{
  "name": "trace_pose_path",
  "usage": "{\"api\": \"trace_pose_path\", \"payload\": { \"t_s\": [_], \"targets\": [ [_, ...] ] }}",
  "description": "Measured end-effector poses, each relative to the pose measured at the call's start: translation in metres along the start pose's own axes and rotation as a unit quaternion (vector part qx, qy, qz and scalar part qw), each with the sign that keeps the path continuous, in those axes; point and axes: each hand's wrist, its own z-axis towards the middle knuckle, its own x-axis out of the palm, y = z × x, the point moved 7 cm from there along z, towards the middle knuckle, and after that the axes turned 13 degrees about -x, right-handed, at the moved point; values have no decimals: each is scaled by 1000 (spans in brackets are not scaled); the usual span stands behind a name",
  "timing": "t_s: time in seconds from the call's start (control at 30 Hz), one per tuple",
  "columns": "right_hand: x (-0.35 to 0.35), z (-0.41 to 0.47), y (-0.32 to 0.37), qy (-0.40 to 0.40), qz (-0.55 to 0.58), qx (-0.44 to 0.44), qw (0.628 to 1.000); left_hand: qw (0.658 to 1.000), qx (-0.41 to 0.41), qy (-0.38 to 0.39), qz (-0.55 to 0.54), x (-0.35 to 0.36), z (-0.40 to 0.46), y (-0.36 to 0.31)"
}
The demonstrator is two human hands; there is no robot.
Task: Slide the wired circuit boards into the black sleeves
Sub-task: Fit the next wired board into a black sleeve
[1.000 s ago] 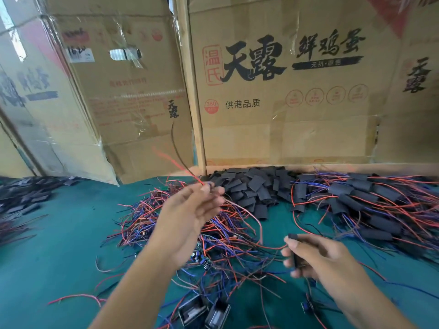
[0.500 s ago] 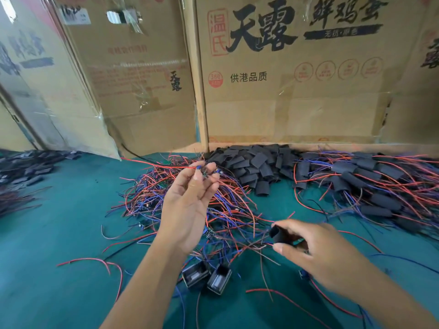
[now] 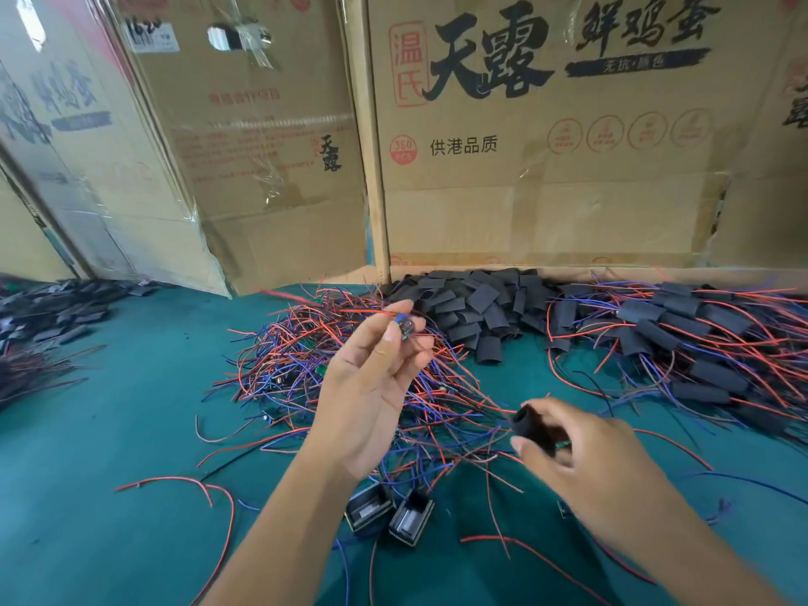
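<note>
Cardboard boxes (image 3: 546, 137) stand as a wall along the far edge of the green tabletop (image 3: 109, 474), beyond both hands; against the frame 0.5 s ago they sit slightly lower in view, so the camera has tipped up a little.

Sleeved pile (image 3: 699, 343): finished boards in black sleeves with red and blue leads, far right of the right hand.

Wire tangle (image 3: 332, 378): loose red and blue leads, under and beyond the left hand.

Empty sleeves (image 3: 476, 308): black heap just beyond the left fingertips, against the boxes.

Left hand (image 3: 371, 387): raised palm up over the tangle, fingers (image 3: 393, 330) pinching a small board (image 3: 405, 328) at their tips, red lead trailing left. The grip is the same as 0.5 s ago.

Right hand (image 3: 581, 457): lower and nearer, well apart from the left. Thumb and fingers curl round one black sleeve (image 3: 531, 424), its open mouth turned toward the left hand. Earlier the sleeve lay flatter in the grip; now its mouth shows rounder.

Two black housings (image 3: 389, 513): side by side on the tabletop, below the left wrist, unmoved.
</note>
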Motion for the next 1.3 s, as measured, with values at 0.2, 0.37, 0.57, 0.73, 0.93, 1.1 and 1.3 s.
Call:
{"api": "trace_pose_path", "payload": {
  "t_s": [0.2,0.37,0.57,0.73,0.93,1.1,1.3],
  "targets": [
    [-30,3,-16,-72,-16,27,997,990,-136,34,28,11,-4,23],
    [-32,4,-9,-94,34,16,995,978,-185,94,25,24,-10,38],
    [-32,4,-17,-87,14,33,996,968,-193,135,-86,29,-10,41],
    [-29,6,-29,-58,-26,51,997,962,-165,190,-103,28,-10,34],
    [-29,5,-36,-53,-30,60,996,974,-128,174,-71,25,-8,34],
    [-28,6,-40,-40,-43,64,996,990,-93,105,-28,15,-4,28],
    [-35,10,-36,-13,-99,4,995,996,-88,24,17,1,1,21]
  ]
}}
